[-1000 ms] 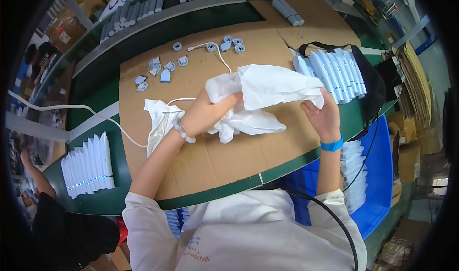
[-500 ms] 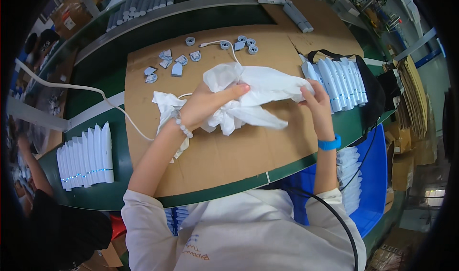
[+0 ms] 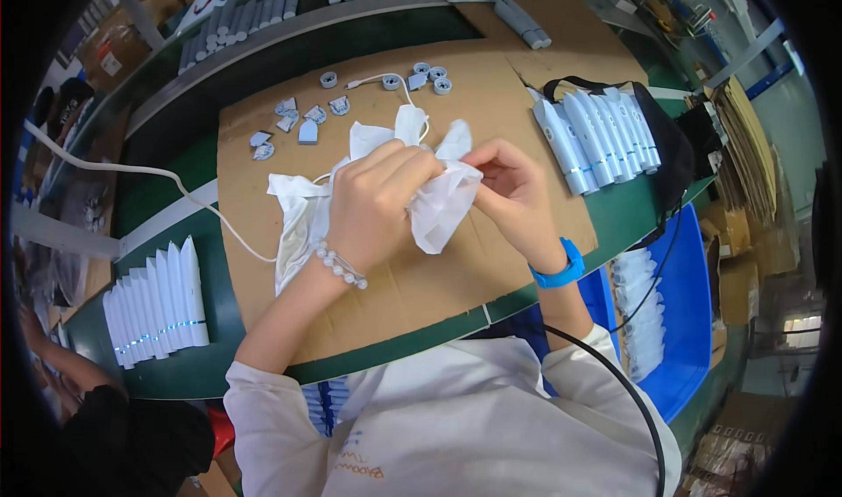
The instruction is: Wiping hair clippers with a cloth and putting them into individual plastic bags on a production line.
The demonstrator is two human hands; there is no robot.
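Observation:
My left hand is wrapped round a crumpled, thin white cloth above the cardboard. The thumb and fingers of my right hand pinch the cloth's right edge. Whether anything is wrapped inside the folds cannot be seen. More white cloth lies under and beside my left wrist. Beyond my hands, a white cable with a small plug curves down behind the cloth.
Small pale caps and flat end pieces lie on the far cardboard. White tapered tubes stand bundled at left and right. A blue bin holds bagged items. Grey tubes lie farther back. Another person's arm shows at far left.
My right hand has moved left and nearer my left hand. The cloth, stretched out to the right before, is now bunched up between both hands.

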